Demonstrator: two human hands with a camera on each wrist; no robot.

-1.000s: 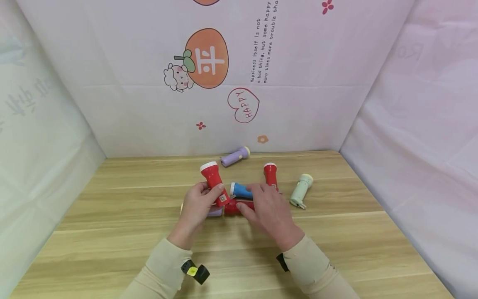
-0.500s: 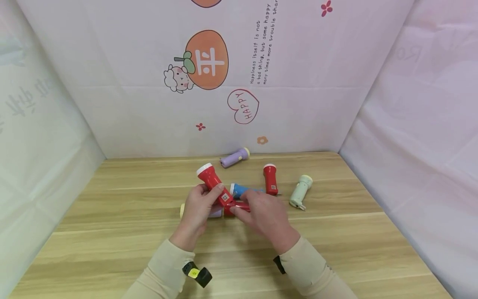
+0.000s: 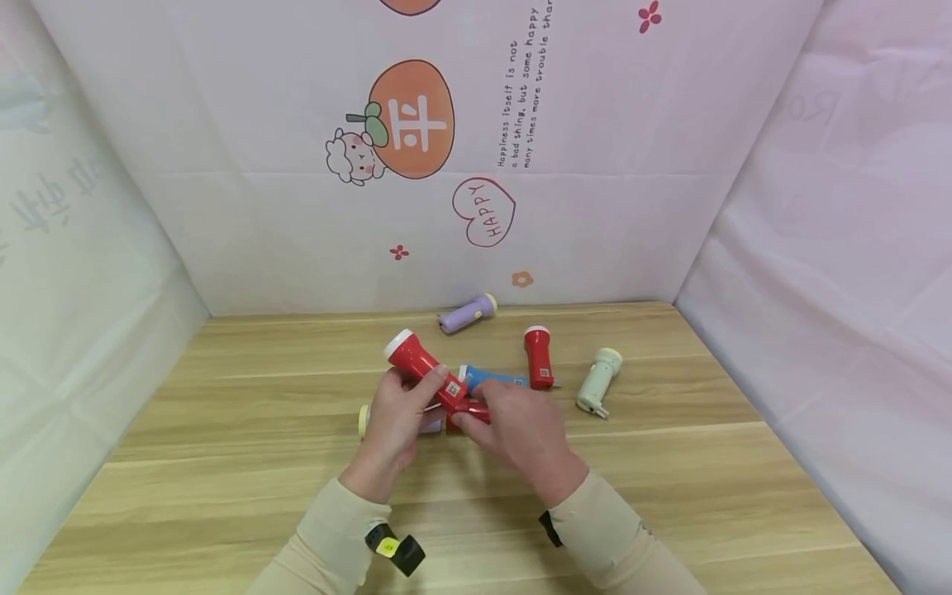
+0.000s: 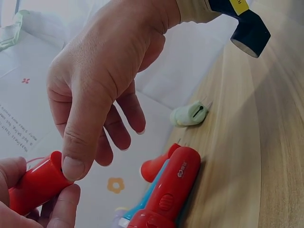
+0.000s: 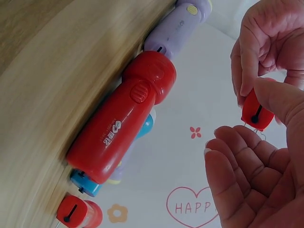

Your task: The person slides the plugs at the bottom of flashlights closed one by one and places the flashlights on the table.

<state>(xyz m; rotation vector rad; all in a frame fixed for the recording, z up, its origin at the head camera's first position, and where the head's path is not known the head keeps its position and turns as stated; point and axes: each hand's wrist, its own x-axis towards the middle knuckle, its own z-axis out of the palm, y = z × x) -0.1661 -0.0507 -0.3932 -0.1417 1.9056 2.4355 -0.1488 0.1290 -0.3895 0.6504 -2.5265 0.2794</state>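
My left hand [image 3: 394, 421] grips a red flashlight [image 3: 424, 364] with a white head, tilted up and to the left above the table. My right hand [image 3: 524, 430] is at its tail. In the right wrist view, the right thumb [image 5: 278, 97] touches the tail, where a black slot and thin metal prongs show; the other fingers are relaxed and apart from it. Below the hands lie another red flashlight [image 5: 114, 128] and a purple one [image 5: 173, 31], end to end. Just behind is a blue flashlight [image 3: 513, 380], partly hidden by the right hand.
To the right on the wooden table [image 3: 223, 496] lie a third red flashlight [image 3: 539, 355] and a mint green one [image 3: 598, 380] with prongs out. A second purple flashlight [image 3: 467, 315] lies near the back cloth [image 3: 297, 256]. Cloth walls stand on both sides.
The held red flashlight has tilted further left, its tail moving right. My right hand has shifted left to that tail, uncovering more of the blue flashlight and the red one behind.
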